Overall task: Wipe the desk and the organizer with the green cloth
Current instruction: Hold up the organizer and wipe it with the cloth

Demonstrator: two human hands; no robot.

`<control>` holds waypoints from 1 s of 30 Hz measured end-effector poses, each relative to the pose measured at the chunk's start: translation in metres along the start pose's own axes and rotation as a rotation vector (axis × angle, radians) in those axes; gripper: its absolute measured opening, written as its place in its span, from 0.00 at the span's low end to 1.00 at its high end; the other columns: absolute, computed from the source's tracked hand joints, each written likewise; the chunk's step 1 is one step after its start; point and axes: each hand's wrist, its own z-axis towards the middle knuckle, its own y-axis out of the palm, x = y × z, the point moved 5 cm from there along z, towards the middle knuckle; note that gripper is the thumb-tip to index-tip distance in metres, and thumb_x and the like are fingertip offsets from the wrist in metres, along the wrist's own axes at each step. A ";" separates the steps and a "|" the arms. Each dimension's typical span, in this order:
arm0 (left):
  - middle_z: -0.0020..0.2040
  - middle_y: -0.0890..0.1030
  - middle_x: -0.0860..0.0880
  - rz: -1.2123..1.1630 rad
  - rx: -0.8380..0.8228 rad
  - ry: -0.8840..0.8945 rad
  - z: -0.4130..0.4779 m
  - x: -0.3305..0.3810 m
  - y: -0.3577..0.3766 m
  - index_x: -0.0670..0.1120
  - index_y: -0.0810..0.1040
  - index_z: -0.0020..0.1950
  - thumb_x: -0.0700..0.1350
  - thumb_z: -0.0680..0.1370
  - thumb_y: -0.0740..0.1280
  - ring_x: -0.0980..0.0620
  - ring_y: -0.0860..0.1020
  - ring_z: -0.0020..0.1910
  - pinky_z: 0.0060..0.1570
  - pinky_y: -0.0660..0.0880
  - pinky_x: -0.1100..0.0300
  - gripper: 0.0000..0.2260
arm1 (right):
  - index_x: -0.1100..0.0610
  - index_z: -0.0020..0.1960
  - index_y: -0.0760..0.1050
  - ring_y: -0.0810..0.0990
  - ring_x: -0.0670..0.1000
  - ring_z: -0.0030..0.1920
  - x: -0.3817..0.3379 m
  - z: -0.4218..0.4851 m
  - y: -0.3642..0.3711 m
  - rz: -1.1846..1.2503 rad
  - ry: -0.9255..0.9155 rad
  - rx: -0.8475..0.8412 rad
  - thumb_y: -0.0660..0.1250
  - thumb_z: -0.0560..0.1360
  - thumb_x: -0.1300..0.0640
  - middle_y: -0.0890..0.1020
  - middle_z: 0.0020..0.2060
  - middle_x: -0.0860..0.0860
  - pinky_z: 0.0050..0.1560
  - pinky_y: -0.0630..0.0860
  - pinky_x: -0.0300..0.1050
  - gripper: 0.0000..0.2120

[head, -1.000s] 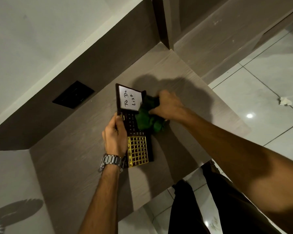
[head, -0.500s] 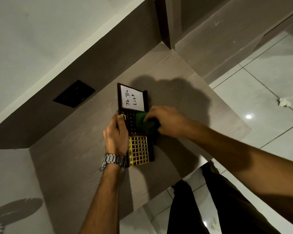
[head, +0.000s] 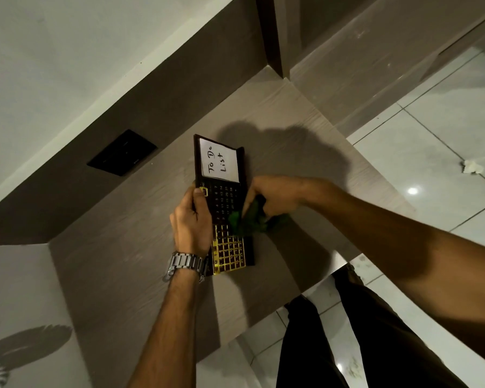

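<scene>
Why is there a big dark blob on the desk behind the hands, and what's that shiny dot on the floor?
Head view: the dark blob is the shadow of the arms and head, cast on the desk by a light above. Head view: the shiny dot is that light's glare on the glossy floor tiles. Head view: the wide lens bends straight edges and tilts the room.

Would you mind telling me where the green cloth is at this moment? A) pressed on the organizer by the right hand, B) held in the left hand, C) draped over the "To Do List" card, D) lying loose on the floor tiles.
A: the right hand bunches the green cloth against the organizer, while the left hand steadies its edge.
</scene>
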 end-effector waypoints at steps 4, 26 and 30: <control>0.33 0.75 0.51 -0.014 -0.026 -0.016 0.002 -0.004 0.001 0.47 0.73 0.50 0.49 0.83 0.53 0.61 0.74 0.25 0.22 0.69 0.68 0.12 | 0.54 0.61 0.78 0.78 0.51 0.54 0.006 0.005 -0.063 -0.114 0.129 0.676 0.67 0.74 0.64 0.79 0.57 0.54 0.53 0.78 0.49 0.17; 0.34 0.76 0.54 -0.013 -0.002 -0.038 -0.001 -0.008 0.000 0.51 0.75 0.53 0.49 0.82 0.53 0.63 0.74 0.26 0.23 0.69 0.68 0.11 | 0.46 0.57 0.79 0.71 0.53 0.61 -0.011 -0.011 0.015 -0.297 -0.148 0.209 0.66 0.73 0.65 0.69 0.62 0.53 0.56 0.74 0.48 0.19; 0.34 0.75 0.53 0.004 -0.017 -0.020 0.004 -0.007 0.001 0.49 0.73 0.46 0.50 0.83 0.52 0.63 0.73 0.27 0.23 0.67 0.71 0.12 | 0.47 0.61 0.79 0.73 0.57 0.58 -0.011 0.007 -0.038 -0.327 -0.045 0.529 0.68 0.74 0.65 0.71 0.58 0.55 0.55 0.74 0.48 0.20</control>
